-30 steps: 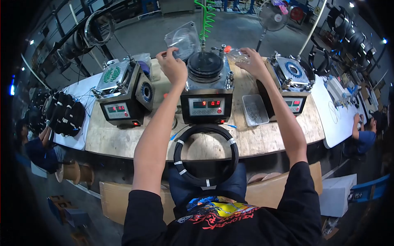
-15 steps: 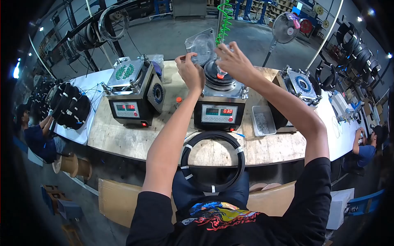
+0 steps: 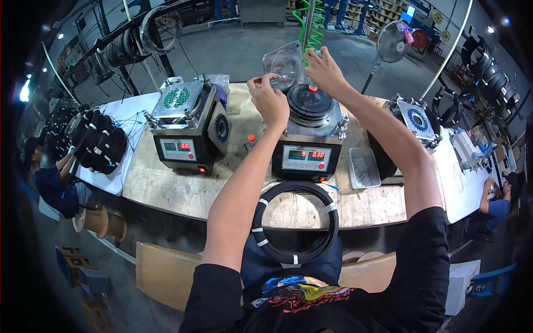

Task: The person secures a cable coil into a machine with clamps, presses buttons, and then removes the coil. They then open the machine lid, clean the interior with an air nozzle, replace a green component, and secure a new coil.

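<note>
Tilted up at the back of the middle machine [image 3: 307,158] is a clear plate-like cover [image 3: 282,62]. My left hand [image 3: 270,101] is closed at its lower left edge, with fingertips against it. My right hand [image 3: 326,73] is bent and closed above the black round disc [image 3: 311,105] on the machine's top. Just below the right fingers shows the orange end [image 3: 312,89] of what looks like a small clear bottle, pointing down; the hand mostly hides its body. A coil of black cable [image 3: 296,258] with white bands lies across my lap against the table edge.
Similar machines stand at left [image 3: 183,130] and right [image 3: 413,130]. An orange-capped bottle [image 3: 251,140] and a clear tray of small pieces [image 3: 364,167] are on the wooden table [image 3: 161,188]. A green coiled hose [image 3: 316,28] hangs behind. Co-workers sit at both sides.
My right hand has lifted slightly, and the orange end has risen from the disc's middle to its far edge. The view has shifted a little. The middle display now shows a 9.
</note>
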The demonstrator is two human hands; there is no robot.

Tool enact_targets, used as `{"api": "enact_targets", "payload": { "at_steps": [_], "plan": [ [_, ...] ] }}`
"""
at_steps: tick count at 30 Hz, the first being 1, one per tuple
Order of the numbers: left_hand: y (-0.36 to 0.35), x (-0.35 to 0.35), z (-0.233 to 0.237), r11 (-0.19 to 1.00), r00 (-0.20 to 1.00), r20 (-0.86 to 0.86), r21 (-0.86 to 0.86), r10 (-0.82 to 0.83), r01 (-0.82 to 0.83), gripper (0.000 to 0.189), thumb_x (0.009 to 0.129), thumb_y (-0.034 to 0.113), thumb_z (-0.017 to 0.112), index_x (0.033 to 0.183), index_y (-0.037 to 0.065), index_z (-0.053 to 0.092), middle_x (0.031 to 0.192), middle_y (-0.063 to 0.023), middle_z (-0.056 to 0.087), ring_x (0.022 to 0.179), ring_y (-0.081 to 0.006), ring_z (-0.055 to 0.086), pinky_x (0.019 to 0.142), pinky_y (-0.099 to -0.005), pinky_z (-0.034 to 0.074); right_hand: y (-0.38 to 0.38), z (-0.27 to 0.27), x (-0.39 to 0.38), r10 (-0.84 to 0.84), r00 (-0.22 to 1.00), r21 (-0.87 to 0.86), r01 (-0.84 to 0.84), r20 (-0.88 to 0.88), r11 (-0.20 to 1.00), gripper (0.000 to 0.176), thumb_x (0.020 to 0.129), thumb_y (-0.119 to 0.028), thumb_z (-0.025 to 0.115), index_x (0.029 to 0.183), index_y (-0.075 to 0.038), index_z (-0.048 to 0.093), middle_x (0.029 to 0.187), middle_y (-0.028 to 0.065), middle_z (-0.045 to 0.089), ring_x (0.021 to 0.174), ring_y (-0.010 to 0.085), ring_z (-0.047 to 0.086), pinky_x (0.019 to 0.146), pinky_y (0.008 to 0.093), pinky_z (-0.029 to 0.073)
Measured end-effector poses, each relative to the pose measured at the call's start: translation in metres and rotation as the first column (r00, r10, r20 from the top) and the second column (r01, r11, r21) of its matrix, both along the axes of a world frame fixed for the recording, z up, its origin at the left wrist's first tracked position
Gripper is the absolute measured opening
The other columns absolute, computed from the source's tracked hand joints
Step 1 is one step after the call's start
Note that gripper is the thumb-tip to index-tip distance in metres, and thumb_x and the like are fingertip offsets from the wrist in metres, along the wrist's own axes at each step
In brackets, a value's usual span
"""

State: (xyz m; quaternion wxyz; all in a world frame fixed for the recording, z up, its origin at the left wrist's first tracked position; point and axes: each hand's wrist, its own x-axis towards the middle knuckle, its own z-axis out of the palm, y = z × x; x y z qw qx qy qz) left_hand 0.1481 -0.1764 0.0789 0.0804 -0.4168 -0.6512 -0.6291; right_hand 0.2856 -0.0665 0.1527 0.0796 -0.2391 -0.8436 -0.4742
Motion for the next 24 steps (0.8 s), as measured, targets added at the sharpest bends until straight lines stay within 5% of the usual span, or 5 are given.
{"api": "enact_targets", "payload": {
  "at_steps": [8, 12, 16, 20, 24],
  "plan": [
    [0.005, -0.002, -0.007, 0.991, 0.999, -0.014, 0.131, -0.033, 0.035, 0.04, 0.075, -0.011, 0.059, 0.109, 0.007, 0.067, 0.117, -0.018, 0.052, 0.113, -0.039, 0.057, 0.095, -0.0508, 0.044, -0.065, 0.01, 0.028, 0.174, 0.982, -0.026, -0.173, 0.068, 0.985, 0.006, 0.078, -0.016, 0.074, 0.081, -0.018, 0.079, 0.126, 0.0015, 0.066, 0.134, 0.0205, 0.049, 0.108, 0.0462, 0.035],
    [0.008, -0.006, -0.009, 0.991, 0.999, -0.034, 0.13, -0.035, 0.039, 0.04, 0.075, -0.01, 0.057, 0.11, 0.006, 0.068, 0.118, -0.02, 0.052, 0.113, -0.0402, 0.057, 0.098, -0.0505, 0.044, -0.075, 0.011, 0.017, 0.205, 0.978, -0.064, -0.207, -0.04, 0.976, 0.007, 0.078, -0.013, 0.074, 0.082, -0.018, 0.077, 0.121, 0.0007, 0.066, 0.132, 0.02, 0.047, 0.107, 0.0459, 0.036],
    [-0.002, 0.0, 0.003, 0.998, 0.998, 0.021, 0.012, -0.054, 0.054, 0.037, 0.08, -0.012, 0.06, 0.109, 0.008, 0.069, 0.12, -0.0165, 0.052, 0.113, -0.0375, 0.058, 0.097, -0.0478, 0.048, -0.049, -0.001, 0.034, -0.08, 0.977, -0.262, 0.026, -0.197, 0.965, 0.027, 0.079, -0.019, 0.078, 0.106, -0.021, 0.078, 0.125, 0.0035, 0.065, 0.132, 0.026, 0.048, 0.106, 0.055, 0.035],
    [0.007, -0.003, -0.006, 0.999, 1.0, -0.018, 0.052, 0.0, 0.001, 0.039, 0.081, -0.013, 0.061, 0.112, 0.011, 0.066, 0.123, -0.0153, 0.051, 0.113, -0.0373, 0.06, 0.095, -0.0487, 0.049, -0.027, -0.031, 0.083, -0.345, 0.769, -0.564, -0.024, -0.538, 0.825, 0.048, 0.076, -0.024, 0.082, 0.124, -0.024, 0.075, 0.125, 0.0039, 0.066, 0.129, 0.0297, 0.052, 0.101, 0.0612, 0.038],
    [0.012, -0.005, -0.009, 0.997, 1.0, -0.007, 0.077, 0.027, -0.026, 0.054, 0.081, -0.011, 0.063, 0.131, 0.007, 0.055, 0.122, -0.0177, 0.05, 0.104, -0.0335, 0.061, 0.094, -0.0451, 0.051, -0.013, -0.091, 0.139, -0.437, 0.467, -0.626, -0.406, -0.769, 0.666, 0.056, 0.077, -0.029, 0.085, 0.127, -0.01, 0.068, 0.11, 0.0108, 0.069, 0.108, 0.0282, 0.064, 0.091, 0.0521, 0.049]
  ]
}}
